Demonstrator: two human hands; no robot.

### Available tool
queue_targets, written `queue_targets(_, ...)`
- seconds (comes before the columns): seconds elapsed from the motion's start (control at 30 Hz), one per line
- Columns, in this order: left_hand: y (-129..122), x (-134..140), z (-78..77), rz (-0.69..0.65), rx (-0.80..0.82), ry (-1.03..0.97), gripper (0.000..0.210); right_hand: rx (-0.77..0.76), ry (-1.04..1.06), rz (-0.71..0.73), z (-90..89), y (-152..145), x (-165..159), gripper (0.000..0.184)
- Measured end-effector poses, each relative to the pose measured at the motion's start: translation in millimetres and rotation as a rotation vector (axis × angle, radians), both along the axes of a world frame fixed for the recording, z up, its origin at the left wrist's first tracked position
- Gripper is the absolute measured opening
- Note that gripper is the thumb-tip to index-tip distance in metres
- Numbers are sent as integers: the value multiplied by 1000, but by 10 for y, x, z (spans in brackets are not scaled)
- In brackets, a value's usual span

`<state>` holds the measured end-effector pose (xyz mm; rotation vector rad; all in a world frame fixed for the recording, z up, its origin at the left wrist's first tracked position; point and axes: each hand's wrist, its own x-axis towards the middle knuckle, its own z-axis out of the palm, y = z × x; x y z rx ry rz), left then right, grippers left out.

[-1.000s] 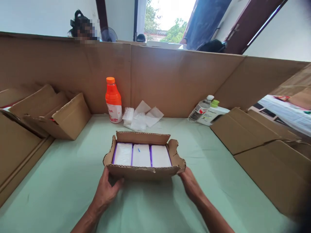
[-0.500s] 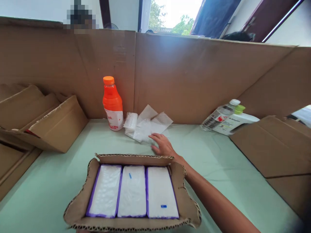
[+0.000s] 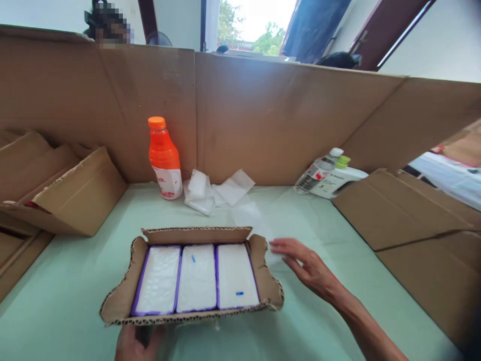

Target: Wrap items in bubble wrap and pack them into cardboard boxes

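cardboard box (image 3: 269, 285) w/ 3 white packs (image 3: 196, 278) is over green table (image 3: 319, 220), nearer than orange bottle (image 3: 164, 159), l hand (image 3: 137, 344) under its near edge, partly hidden so can't tell if spread or clamped, r hand (image 3: 306, 263) just beside its r end, pinching blurred clear plastic sheet (image 3: 248, 214).

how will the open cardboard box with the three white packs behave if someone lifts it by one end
The cardboard box would likely tilt, since the packs load its whole width. Its thin, wavy-cut walls may flex a little. The white packs lie side by side, so probably shift little, though the open top could let them slide out.
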<state>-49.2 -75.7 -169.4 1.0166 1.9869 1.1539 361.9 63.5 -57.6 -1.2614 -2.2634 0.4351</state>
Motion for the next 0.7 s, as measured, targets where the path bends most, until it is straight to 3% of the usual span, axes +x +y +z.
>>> queue_targets(0.1,50,-49,96,-18,40,-83,74,-375,-152,34,158,-624,301,42)
queue_targets(0.17,81,-108,171,-43,81,-150,76,-546,-146,44,269,-831,242,68)
queue_targets(0.23,109,-154,239,-58,106,-205,75,-592,-14,44,334,-864,-10,82)
queue_targets(0.37,255,-103,368,-81,128,-251,68,-492,263,100,305,-628,-711,77)
queue_targets(0.47,520,21,516,-124,190,-242,65,-424,345,107,224,-410,-963,72)
queue_targets(0.6,803,114,709,-215,237,-217,67,-274,144,10,89,-412,-746,60)
queue_targets(0.7,656,87,720,-174,193,-210,74,-151,-211,-46,-33,-684,-459,53)
